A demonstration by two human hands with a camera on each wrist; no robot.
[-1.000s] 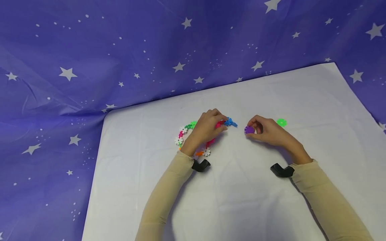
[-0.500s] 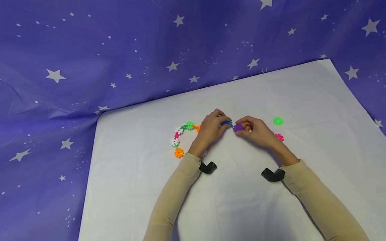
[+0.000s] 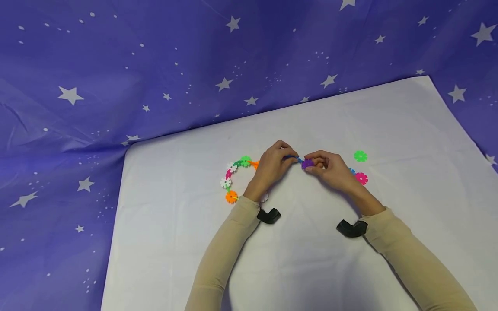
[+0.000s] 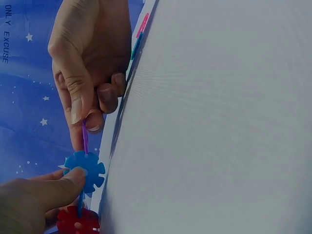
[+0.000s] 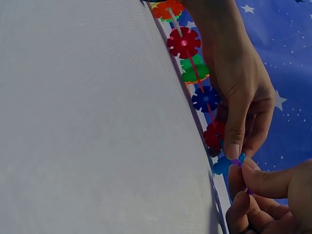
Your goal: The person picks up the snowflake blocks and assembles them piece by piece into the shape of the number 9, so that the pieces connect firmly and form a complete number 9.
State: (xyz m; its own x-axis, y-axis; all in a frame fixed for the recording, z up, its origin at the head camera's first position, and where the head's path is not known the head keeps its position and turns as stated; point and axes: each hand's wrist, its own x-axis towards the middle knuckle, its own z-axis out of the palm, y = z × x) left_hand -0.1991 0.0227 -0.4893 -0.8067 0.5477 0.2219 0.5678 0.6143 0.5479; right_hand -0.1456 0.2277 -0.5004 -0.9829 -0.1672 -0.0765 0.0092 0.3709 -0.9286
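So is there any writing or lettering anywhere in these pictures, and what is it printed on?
"ONLY EXCUSE": white letters running sideways on the blue star-patterned cloth, at the left edge of the left wrist view.
No other text can be read: none shows on the snowflake chain, the purple disc, the loose green disc or pink disc, or the white sheet.

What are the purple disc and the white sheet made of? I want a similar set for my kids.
Purple disc: looks like rigid moulded plastic, smooth, with notched edges like the joined chain. White sheet: probably thin cloth or paper; matt, with faint creases.
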